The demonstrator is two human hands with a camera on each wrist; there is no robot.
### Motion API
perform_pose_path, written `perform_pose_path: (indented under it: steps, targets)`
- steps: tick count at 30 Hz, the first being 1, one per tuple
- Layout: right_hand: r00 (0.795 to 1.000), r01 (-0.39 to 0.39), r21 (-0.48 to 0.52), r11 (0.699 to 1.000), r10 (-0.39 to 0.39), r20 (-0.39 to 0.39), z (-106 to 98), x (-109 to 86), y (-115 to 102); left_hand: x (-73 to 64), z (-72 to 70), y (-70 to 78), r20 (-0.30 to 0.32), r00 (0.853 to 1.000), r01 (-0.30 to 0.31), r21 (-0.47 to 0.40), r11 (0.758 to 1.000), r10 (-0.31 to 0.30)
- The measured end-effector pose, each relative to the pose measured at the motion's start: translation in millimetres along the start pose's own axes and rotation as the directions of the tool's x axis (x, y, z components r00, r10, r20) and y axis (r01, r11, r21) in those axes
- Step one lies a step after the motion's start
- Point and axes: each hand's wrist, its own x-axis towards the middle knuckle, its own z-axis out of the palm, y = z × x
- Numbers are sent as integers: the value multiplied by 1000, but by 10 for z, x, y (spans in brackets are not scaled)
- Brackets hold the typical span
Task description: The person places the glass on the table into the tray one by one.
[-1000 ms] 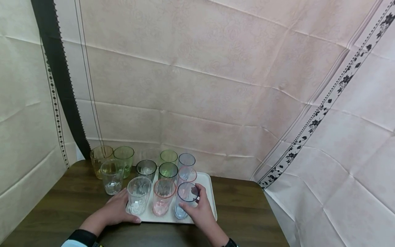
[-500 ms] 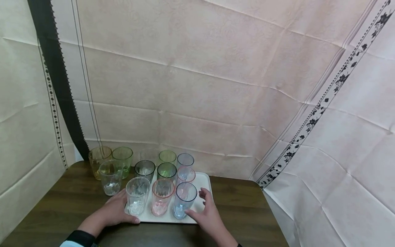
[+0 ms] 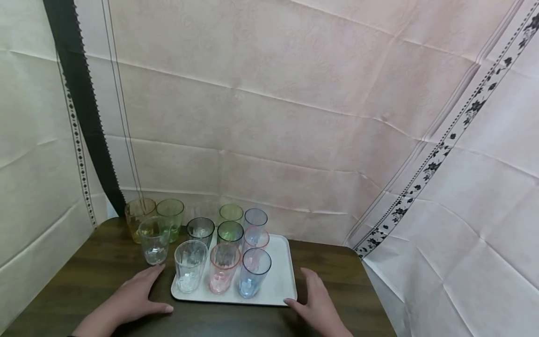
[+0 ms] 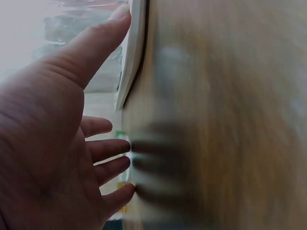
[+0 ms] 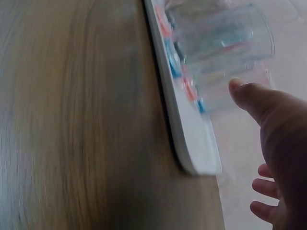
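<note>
Presently, both hands are seen released, with nothing gripped in either. Left hand (image 3: 132, 297): fingers extended, thumb spread apart from them, placed over the desk (image 3: 210, 323). Right hand (image 3: 316, 302): fingers and thumb likewise parted, placed just beside the near corner of the tray (image 3: 280, 271); whether the tray is touched by the thumb cannot be told.

Tray: white, shallow, laid on the desk between the hands and slightly beyond them. Along its near edge three upright tumblers are stood, listed from the left hand toward the right: clear glass (image 3: 190, 269), pink glass (image 3: 222, 276), blue glass (image 3: 251, 281). The blue glass is set nearest the right hand, apart from it.

Behind these, farther from the hands, are placed a grey glass (image 3: 200, 231), a black-rimmed green glass (image 3: 230, 231) and a pale pink glass (image 3: 257, 238). Farthest from the hands, a light green glass (image 3: 231, 213) and a violet-rimmed glass (image 3: 256, 216) are partly hidden.

Off the tray, just beyond the left hand's fingertips: plain tumbler (image 3: 155, 245). Behind it are kept an amber glass (image 3: 136, 217) and a green tumbler (image 3: 172, 217).
</note>
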Motion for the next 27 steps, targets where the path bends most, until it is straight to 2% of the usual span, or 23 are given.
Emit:
perform_pose_path:
  steps: [5, 9, 12, 15, 17, 21, 24, 27]
  targets:
    - [1000, -19, -90, 996, 17, -26, -74, -57, 174, -99, -120, -100, 2, 998, 65, 24, 998, -65]
    - [999, -22, -119, 993, 18, -39, -94, -99, 287, -92, -187, -223, -16, 992, 123, 15, 992, -123]
    - [999, -32, -147, 989, 27, -33, -91, -120, 354, -63, -242, -308, -62, 985, 160, -22, 987, -162]
    - [999, -45, -180, 983, 42, -18, -84, -131, 407, -5, -292, -348, -148, 972, 170, -98, 980, -184]
    - [998, -55, -195, 979, 55, -8, -73, -133, 438, 60, -314, -341, -224, 953, 170, -168, 971, -205]
    - [998, -64, -200, 978, 62, -17, -64, -158, 489, 264, -327, -258, -359, 892, 157, -324, 933, -274]
    - [998, -69, -189, 980, 66, -18, -67, -181, 491, 398, -347, -167, -410, 854, 140, -412, 900, -320]
    - [997, -78, -178, 981, 78, -9, -85, -194, 473, 486, -348, -93, -439, 828, 125, -462, 878, -348]
